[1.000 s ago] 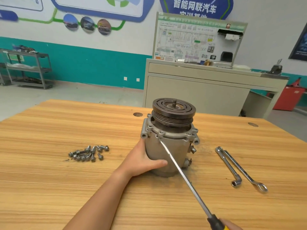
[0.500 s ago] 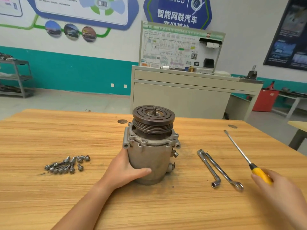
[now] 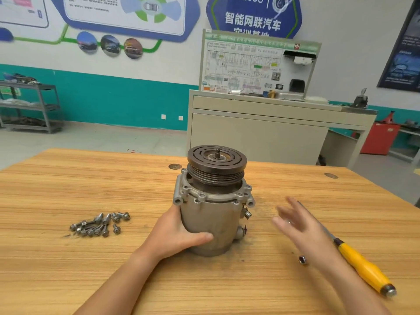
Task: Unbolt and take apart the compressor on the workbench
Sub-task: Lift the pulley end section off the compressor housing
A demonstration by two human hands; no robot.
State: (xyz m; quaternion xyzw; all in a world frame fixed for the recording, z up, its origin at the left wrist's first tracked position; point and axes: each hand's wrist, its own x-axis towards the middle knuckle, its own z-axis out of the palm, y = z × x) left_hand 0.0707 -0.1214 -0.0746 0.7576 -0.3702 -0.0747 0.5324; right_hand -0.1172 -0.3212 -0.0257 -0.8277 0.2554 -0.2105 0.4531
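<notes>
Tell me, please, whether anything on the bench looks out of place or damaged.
Nothing looks damaged. The compressor stands upright, gripped by the left hand; the bolts lie in a loose heap on the workbench, and dark smudges mark the wood around its base.

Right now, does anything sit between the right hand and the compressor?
Nothing visible does. The right hand, open, is just right of the compressor, and only tabletop shows between them. The screwdriver lies on that hand's far side, and the left hand grips the compressor's opposite side.
</notes>
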